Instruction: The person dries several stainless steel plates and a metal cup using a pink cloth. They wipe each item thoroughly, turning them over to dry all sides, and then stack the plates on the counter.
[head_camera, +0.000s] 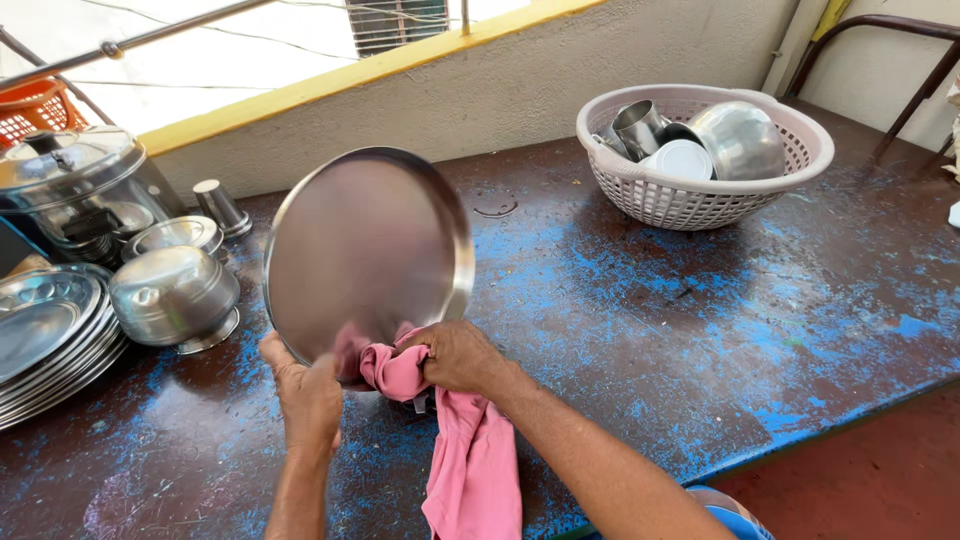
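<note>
Bright daylight comes in from the open side above the yellow-topped wall (420, 60), where the sky is blown out to plain white. The worn blue table (700, 330) is evenly lit, with a soft sheen toward its right part and only faint shadows under the pink basket (700, 205) and beside the steel bowl (175, 295). The round steel plate (365, 250) shows a dull, hazy reflection (a pink blur low on its face), without hard glare. Focus is sharp across the middle. The wide lens bends lines at the edges, so the wall and the table edge lean.
</note>
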